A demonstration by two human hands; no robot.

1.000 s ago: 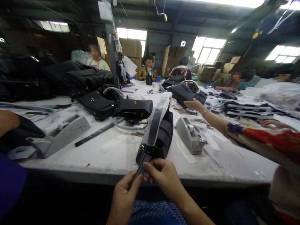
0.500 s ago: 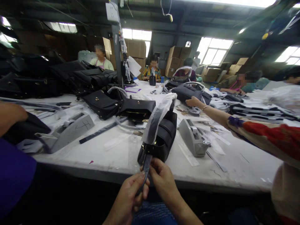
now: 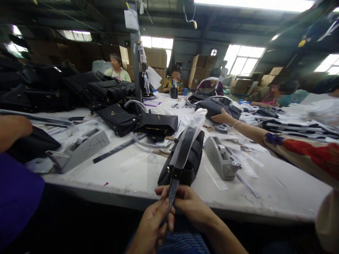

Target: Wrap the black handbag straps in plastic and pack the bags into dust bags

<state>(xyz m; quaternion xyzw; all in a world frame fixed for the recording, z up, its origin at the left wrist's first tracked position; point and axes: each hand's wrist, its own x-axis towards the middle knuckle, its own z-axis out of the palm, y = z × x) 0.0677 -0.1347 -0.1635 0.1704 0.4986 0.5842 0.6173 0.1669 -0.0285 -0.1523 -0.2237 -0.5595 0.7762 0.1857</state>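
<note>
A black handbag (image 3: pixel 196 155) stands at the table's near edge, its handle (image 3: pixel 188 139) wrapped in clear plastic and arching upward. From its near end a dark, plastic-covered strap (image 3: pixel 173 188) runs down over the edge towards me. My left hand (image 3: pixel 156 220) pinches the lower part of this strap between thumb and fingers. Higher up, close to the bag, my right hand (image 3: pixel 189 200) is closed around the strap, its fingertips showing on the left side behind it. The hidden inner side of the right fingers cannot be seen.
Grey tape dispensers stand left (image 3: pixel 82 148) and right (image 3: pixel 222 158) on the white table (image 3: pixel 280 190). More black handbags (image 3: pixel 157 123) lie beyond. A co-worker's arm (image 3: pixel 249 130) reaches in from the right; another person's arm (image 3: pixel 14 132) is at left. Several people sit across.
My right hand's fingers have moved left behind the strap, away from the bag's base. My left hand keeps its pinch. The co-worker's hand at right has spread its fingers. The view has shifted slightly.
</note>
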